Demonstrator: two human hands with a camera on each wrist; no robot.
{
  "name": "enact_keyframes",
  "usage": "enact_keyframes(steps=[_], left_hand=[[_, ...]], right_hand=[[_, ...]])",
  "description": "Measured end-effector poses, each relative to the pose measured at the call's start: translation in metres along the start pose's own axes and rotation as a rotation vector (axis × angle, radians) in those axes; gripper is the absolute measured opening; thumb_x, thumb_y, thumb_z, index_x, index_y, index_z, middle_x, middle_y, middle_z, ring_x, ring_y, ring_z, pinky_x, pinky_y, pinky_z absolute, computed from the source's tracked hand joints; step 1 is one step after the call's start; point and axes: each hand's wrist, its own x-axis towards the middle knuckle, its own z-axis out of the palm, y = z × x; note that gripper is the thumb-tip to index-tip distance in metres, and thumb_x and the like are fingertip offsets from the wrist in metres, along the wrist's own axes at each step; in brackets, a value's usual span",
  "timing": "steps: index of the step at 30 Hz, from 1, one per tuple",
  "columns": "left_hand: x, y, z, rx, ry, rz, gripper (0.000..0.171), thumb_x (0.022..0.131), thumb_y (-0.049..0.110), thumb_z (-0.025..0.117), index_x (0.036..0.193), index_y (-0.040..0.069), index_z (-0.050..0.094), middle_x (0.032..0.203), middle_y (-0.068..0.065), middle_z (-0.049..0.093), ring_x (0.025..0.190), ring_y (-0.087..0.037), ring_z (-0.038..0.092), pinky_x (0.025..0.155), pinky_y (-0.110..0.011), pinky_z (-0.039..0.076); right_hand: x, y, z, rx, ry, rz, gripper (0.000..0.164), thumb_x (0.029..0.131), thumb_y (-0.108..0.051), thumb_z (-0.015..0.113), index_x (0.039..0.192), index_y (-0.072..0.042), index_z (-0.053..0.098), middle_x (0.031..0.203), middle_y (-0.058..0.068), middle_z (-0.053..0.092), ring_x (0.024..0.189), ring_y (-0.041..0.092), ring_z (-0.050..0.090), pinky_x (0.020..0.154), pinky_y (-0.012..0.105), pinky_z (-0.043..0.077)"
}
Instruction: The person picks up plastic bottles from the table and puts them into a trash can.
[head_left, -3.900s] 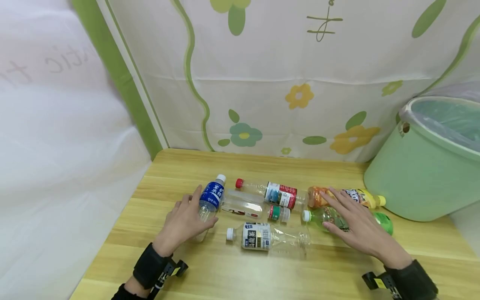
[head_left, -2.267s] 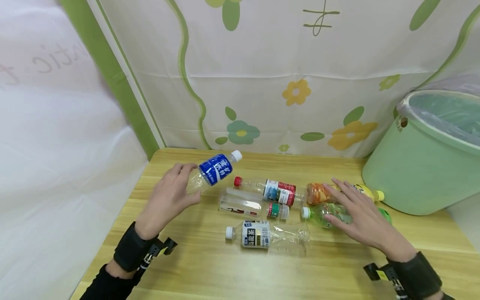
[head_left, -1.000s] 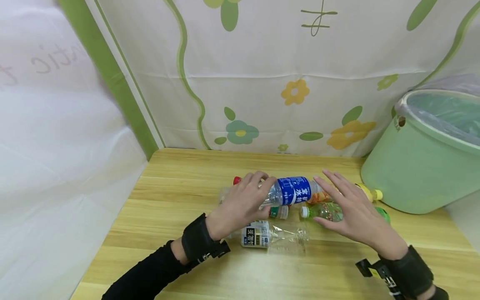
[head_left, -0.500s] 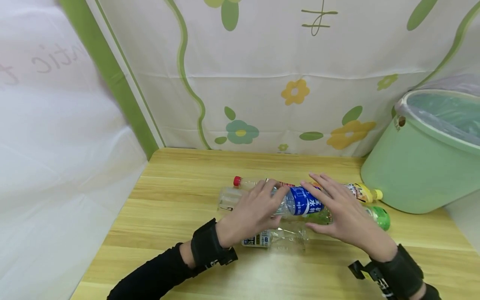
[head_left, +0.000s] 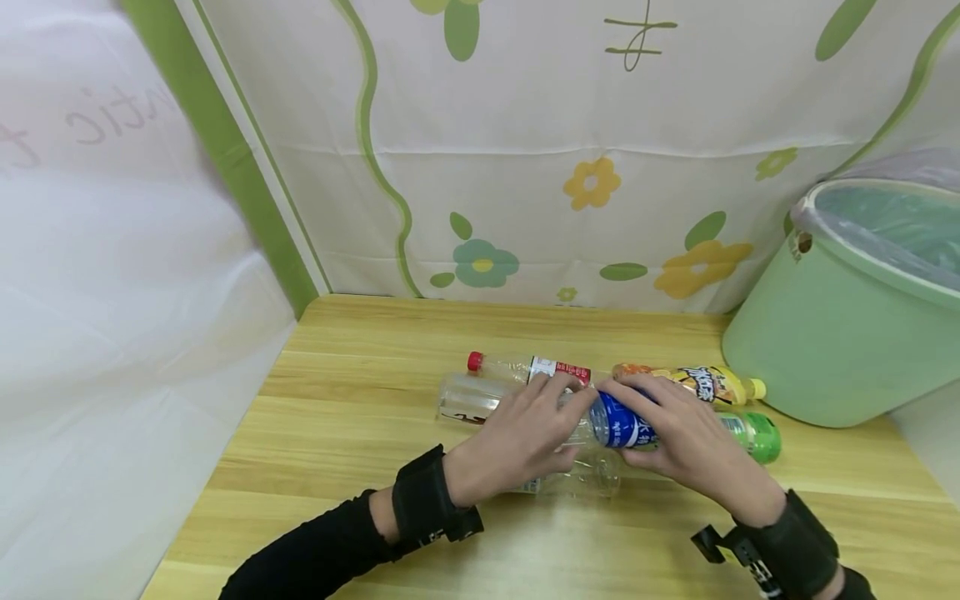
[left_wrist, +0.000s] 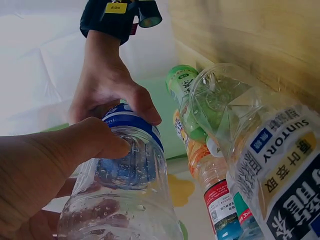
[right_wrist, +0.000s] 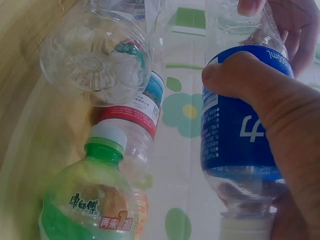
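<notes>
Blue-labelled bottle (head_left: 618, 420) shifted nearer the green bin (head_left: 832, 333), fingers of our left hand (head_left: 521, 435) and right hand (head_left: 693, 442) clamped round it, the right hand nearer the bin.

Blue-labelled bottle (right_wrist: 235, 135): clear body, white lettering, white cap; red-capped bottle (head_left: 562, 369): label in red, white and blue; Suntory bottle (left_wrist: 280, 170): clear, white label with black panel; green bottle (right_wrist: 90, 200): white cap; orange-and-yellow bottle (head_left: 712, 383): yellow cap; bin (head_left: 840, 333): pale green; table (head_left: 360, 358): yellowish wood grain; cloth (head_left: 487, 100): white, teal and orange flowers, green leaves; sleeve (head_left: 300, 550): black.
</notes>
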Motion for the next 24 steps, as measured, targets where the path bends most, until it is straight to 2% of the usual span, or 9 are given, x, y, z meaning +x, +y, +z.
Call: enact_keyframes(steps=[2, 4, 12, 19, 24], left_hand=[[-0.001, 0.000, 0.000, -0.012, -0.004, 0.002, 0.067, 0.087, 0.032, 0.080, 0.145, 0.011, 0.053, 0.129, -0.008, 0.058, 0.103, -0.022, 0.058, 0.071, -0.029, 0.057], [-0.002, 0.001, 0.001, -0.024, -0.008, 0.007, 0.068, 0.088, 0.033, 0.080, 0.146, 0.012, 0.052, 0.130, -0.008, 0.057, 0.105, -0.021, 0.057, 0.071, -0.029, 0.056], [-0.007, -0.002, 0.003, -0.004, 0.003, 0.040, 0.069, 0.092, 0.040, 0.075, 0.150, 0.012, 0.048, 0.132, -0.008, 0.056, 0.113, -0.022, 0.056, 0.076, -0.029, 0.056], [-0.016, -0.013, 0.002, -0.032, -0.027, 0.028, 0.065, 0.093, 0.042, 0.073, 0.147, 0.014, 0.052, 0.135, -0.008, 0.056, 0.121, -0.026, 0.054, 0.102, -0.039, 0.047], [-0.024, -0.025, 0.000, -0.055, -0.042, -0.008, 0.068, 0.095, 0.050, 0.069, 0.148, 0.012, 0.050, 0.140, -0.010, 0.055, 0.128, -0.027, 0.050, 0.109, -0.042, 0.039]], right_hand=[[0.000, 0.000, 0.000, -0.004, 0.001, -0.004, 0.093, 0.065, -0.027, 0.095, 0.148, -0.013, 0.054, 0.133, 0.016, 0.059, 0.111, 0.038, 0.061, 0.087, 0.062, 0.050], [0.000, -0.001, 0.001, -0.005, 0.001, -0.005, 0.095, 0.060, -0.022, 0.095, 0.146, -0.011, 0.055, 0.132, 0.016, 0.060, 0.109, 0.038, 0.061, 0.087, 0.062, 0.050], [-0.003, -0.001, 0.002, -0.006, -0.004, 0.013, 0.095, 0.060, -0.024, 0.092, 0.146, -0.011, 0.055, 0.129, 0.016, 0.061, 0.107, 0.038, 0.062, 0.085, 0.062, 0.051], [-0.009, 0.002, 0.001, -0.026, -0.002, 0.045, 0.096, 0.058, -0.024, 0.094, 0.145, -0.012, 0.054, 0.124, 0.018, 0.061, 0.102, 0.040, 0.063, 0.079, 0.062, 0.053], [-0.013, 0.005, 0.001, -0.030, 0.003, 0.058, 0.096, 0.058, -0.023, 0.092, 0.145, -0.012, 0.054, 0.123, 0.017, 0.061, 0.101, 0.039, 0.063, 0.078, 0.061, 0.054]])
